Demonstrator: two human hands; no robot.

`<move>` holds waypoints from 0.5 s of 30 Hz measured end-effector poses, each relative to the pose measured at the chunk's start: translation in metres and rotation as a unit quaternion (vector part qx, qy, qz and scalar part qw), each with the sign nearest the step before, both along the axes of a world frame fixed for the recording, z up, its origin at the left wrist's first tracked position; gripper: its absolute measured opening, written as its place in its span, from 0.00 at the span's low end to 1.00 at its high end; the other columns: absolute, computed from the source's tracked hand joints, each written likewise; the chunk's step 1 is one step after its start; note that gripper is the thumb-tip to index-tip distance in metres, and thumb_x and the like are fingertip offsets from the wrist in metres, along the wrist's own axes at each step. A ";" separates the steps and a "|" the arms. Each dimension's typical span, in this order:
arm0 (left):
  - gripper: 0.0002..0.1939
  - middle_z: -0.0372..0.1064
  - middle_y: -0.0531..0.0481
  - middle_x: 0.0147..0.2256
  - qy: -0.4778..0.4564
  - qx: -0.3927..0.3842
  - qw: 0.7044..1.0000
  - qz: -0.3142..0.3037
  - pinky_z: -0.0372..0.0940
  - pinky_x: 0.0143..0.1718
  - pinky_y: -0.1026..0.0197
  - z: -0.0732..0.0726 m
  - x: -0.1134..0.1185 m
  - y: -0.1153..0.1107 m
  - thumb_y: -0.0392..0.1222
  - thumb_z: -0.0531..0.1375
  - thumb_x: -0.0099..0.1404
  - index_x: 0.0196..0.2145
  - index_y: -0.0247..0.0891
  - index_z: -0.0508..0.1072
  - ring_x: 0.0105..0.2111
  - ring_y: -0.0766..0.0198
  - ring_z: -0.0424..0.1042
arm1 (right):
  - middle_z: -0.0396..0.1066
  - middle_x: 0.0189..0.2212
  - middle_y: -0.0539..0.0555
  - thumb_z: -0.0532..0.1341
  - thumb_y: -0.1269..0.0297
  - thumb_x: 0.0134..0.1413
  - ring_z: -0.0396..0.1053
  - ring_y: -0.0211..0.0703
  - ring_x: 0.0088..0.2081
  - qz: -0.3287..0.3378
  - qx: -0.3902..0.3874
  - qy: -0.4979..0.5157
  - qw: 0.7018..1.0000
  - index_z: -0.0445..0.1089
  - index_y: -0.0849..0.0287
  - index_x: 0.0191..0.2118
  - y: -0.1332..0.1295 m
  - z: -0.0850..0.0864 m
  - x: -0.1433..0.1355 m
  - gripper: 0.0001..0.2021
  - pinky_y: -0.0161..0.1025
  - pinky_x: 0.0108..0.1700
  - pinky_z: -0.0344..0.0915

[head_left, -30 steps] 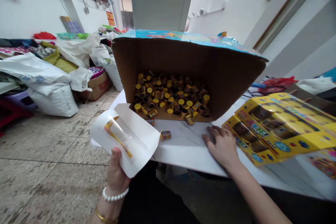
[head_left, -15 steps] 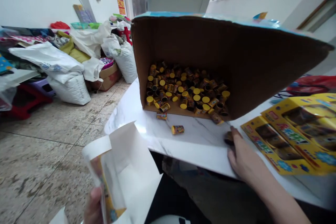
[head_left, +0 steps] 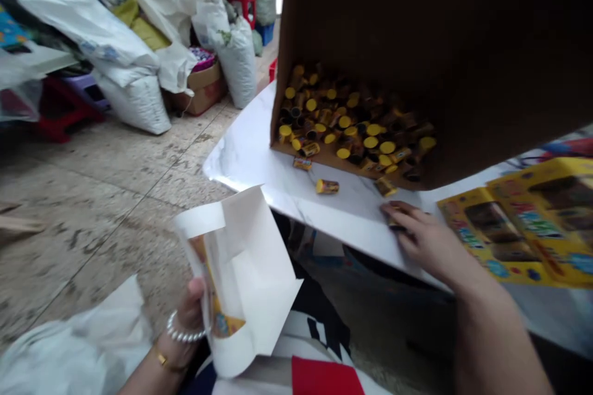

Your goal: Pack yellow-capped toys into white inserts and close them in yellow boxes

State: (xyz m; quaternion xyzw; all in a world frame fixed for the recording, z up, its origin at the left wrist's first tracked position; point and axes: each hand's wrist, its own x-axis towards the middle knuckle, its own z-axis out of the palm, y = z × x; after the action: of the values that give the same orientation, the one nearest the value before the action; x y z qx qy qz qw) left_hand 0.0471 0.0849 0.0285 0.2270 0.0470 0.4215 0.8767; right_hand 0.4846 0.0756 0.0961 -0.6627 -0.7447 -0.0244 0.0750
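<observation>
My left hand (head_left: 192, 302) is closed on the edge of an unfolded windowed carton (head_left: 266, 302), white inside, held over my lap. A clear film window and a strip of yellow print show on it. At the table's front edge, my right hand (head_left: 430, 241) is closed around a small dark canister (head_left: 395, 224), mostly hidden by the fingers. Just beyond the fingertips lies another small canister (head_left: 384, 186). A yellow-lidded canister (head_left: 327, 186) rests on its side farther left, and a similar one (head_left: 302, 163) lies by the box's lip.
A large cardboard box (head_left: 283, 89) on its side holds many yellow-lidded canisters (head_left: 343, 122). Yellow printed cartons with windows (head_left: 551, 259) stand on the marbled table (head_left: 241, 154) at right. White sacks (head_left: 134, 86) and a red stool (head_left: 69, 111) are on the floor at left.
My view has tipped down and shifted left. My right hand has moved leftward along the table edge with the canister. The left hand still holds the carton.
</observation>
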 end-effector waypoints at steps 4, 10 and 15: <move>0.18 0.80 0.48 0.43 0.092 -0.001 0.993 0.070 0.74 0.49 0.53 -0.012 -0.006 -0.006 0.53 0.67 0.59 0.44 0.44 0.81 0.42 0.50 0.80 | 0.77 0.39 0.58 0.62 0.50 0.56 0.74 0.47 0.31 -0.049 -0.002 0.153 0.987 0.67 0.58 0.57 0.002 0.008 -0.048 0.26 0.44 0.35 0.72; 0.32 0.81 0.46 0.37 0.140 0.022 0.985 0.095 0.76 0.38 0.60 -0.016 0.008 -0.005 0.46 0.75 0.47 0.50 0.39 0.78 0.38 0.50 0.80 | 0.76 0.32 0.53 0.64 0.47 0.57 0.72 0.41 0.33 0.243 -0.074 0.179 0.951 0.73 0.58 0.40 0.006 0.003 -0.194 0.17 0.35 0.32 0.64; 0.30 0.81 0.47 0.37 0.144 -0.019 0.983 0.109 0.76 0.40 0.58 -0.017 0.008 -0.003 0.43 0.76 0.46 0.48 0.40 0.79 0.41 0.47 0.79 | 0.75 0.33 0.54 0.59 0.48 0.62 0.71 0.42 0.33 0.198 0.033 0.087 0.976 0.76 0.57 0.42 0.029 -0.001 -0.200 0.17 0.36 0.32 0.62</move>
State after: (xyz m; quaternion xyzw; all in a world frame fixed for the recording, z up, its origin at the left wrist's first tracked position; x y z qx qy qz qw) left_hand 0.0549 0.0821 0.0113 0.2623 0.2055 0.4765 0.8135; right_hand 0.2845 0.1046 0.0953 -0.4987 -0.8507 0.0243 0.1646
